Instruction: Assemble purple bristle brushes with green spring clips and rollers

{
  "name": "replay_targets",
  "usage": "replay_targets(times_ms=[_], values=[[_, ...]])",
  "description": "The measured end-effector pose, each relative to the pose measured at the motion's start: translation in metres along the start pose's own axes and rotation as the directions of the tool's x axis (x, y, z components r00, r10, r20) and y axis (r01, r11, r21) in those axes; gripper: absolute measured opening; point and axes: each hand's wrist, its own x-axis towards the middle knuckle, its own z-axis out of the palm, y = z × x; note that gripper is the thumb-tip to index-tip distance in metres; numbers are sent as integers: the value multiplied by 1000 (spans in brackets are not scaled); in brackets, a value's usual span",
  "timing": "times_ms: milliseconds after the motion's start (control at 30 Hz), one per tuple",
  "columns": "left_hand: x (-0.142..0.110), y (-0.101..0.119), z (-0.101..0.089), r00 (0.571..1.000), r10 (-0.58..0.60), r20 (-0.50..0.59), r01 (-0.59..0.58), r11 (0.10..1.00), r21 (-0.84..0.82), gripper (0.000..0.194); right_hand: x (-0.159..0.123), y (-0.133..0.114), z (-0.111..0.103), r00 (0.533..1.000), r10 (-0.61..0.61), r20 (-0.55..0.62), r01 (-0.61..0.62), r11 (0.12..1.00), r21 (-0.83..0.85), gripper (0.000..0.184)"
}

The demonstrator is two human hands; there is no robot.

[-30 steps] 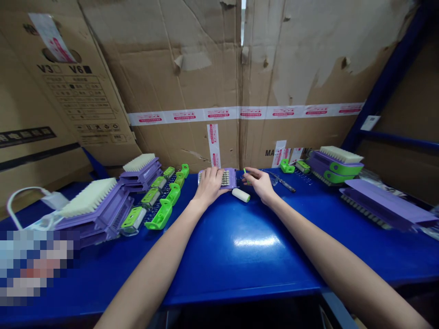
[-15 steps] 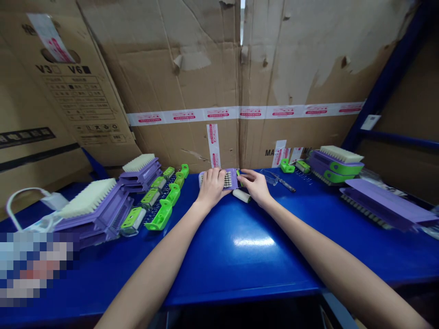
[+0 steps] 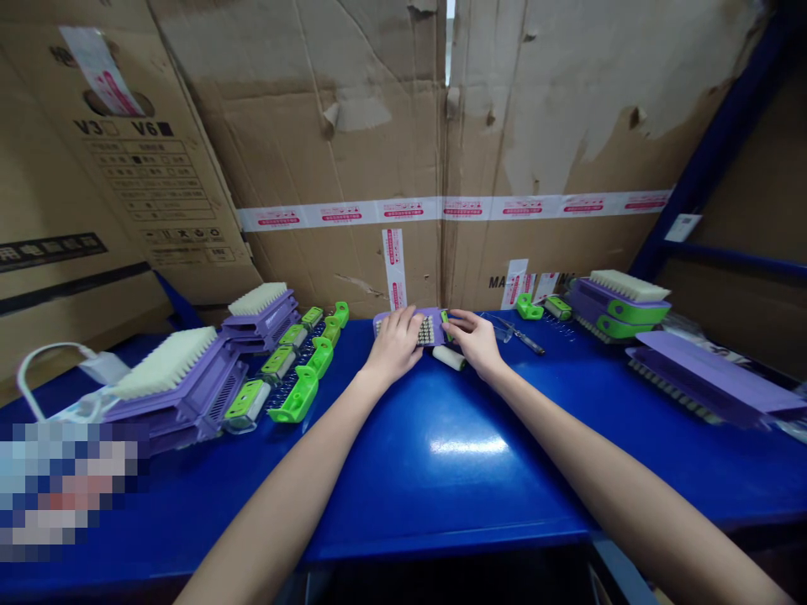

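Observation:
A purple brush (image 3: pixel 430 329) lies bristles up at the back middle of the blue table. My left hand (image 3: pixel 396 343) rests over it, fingers closed across its left and middle part. At the brush's right end, my right hand (image 3: pixel 477 341) pinches a small green part (image 3: pixel 445 323) between thumb and fingers. Whether that part is fixed to the brush, I cannot tell. Just below the brush, between my hands, lies a white cylinder (image 3: pixel 449 359). Beyond my right hand are a dark slim tool (image 3: pixel 528 341) and clear glasses (image 3: pixel 503 330).
Purple brush bodies (image 3: pixel 182 391) are stacked at left, beside rows of green-and-silver blocks (image 3: pixel 247 405), springs and green brackets (image 3: pixel 295 397). More purple-and-green brushes (image 3: pixel 630 313) and a purple brush body (image 3: pixel 712 370) sit at right. Cardboard (image 3: pixel 353 168) walls the back.
The brush has shifted slightly to the right with both hands. The white cylinder also sits a little further right. My grip on each thing looks the same.

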Motion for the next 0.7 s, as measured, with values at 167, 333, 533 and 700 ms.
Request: replay_targets(times_ms=[167, 333, 533, 700], values=[[0, -1, -2, 1000, 18, -1, -18, 1000, 11, 46, 0, 0, -3, 998, -7, 55, 6, 1000, 9, 44], [-1, -3, -1, 998, 43, -42, -43, 999, 9, 46, 3, 4, -5, 997, -38, 73, 37, 999, 14, 46], [-3, -7, 1, 990, 66, -126, -66, 998, 7, 46, 4, 2, -6, 995, 2, 100, -9, 998, 68, 51], [-4, -7, 2, 986, 85, -142, -83, 996, 22, 44, 6, 2, -7, 995, -25, 99, 24, 1000, 15, 31]])
